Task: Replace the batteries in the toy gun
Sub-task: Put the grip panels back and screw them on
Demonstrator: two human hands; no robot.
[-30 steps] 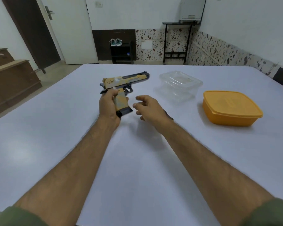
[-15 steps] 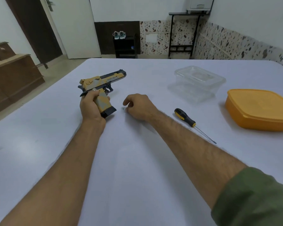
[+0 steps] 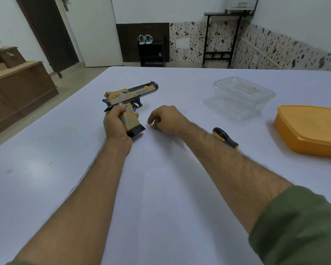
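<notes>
Gripping the toy gun [image 3: 129, 98] by its handle, my left hand [image 3: 117, 125] finds it light, rigid plastic; my right hand [image 3: 166, 119], at three o'clock, is loosely curled, empty.

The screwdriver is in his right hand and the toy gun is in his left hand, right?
Not quite. The head view shows the screwdriver lying on the table, beside the right forearm. The right hand holds nothing. The left hand does hold the toy gun.
</notes>
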